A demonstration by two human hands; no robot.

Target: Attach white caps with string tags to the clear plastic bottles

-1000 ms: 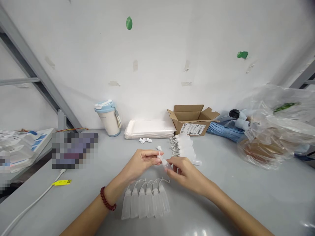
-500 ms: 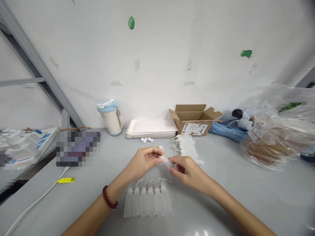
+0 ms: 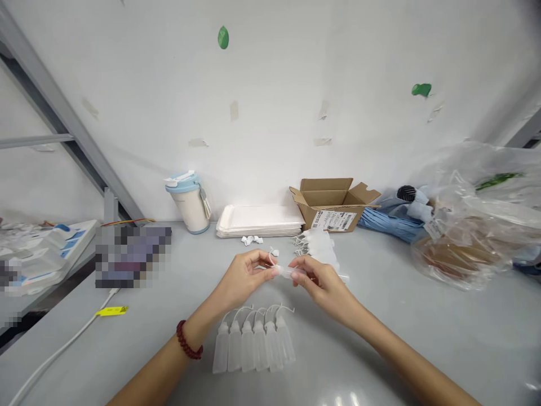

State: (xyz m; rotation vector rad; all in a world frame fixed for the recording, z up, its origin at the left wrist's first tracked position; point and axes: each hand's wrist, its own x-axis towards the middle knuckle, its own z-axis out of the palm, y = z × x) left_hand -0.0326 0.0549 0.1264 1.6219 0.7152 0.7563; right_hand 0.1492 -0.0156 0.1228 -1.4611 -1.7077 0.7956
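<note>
My left hand and my right hand meet above the grey table, both pinched on one small translucent squeeze bottle held sideways between them. The left fingers grip its cap end, the right fingers its body. Just below my hands lies a tidy row of several of the same small bottles with thin looped cap tethers. A loose heap of more such bottles lies beyond my right hand.
At the back wall stand a blue-lidded cup, a stack of white trays, an open cardboard box and blue cloth. A large clear plastic bag fills the right. A white cable with a yellow tag runs at left.
The bottle has turned from tilted to nearly level between my hands, and my right hand has risen slightly. The row of bottles has not moved.
</note>
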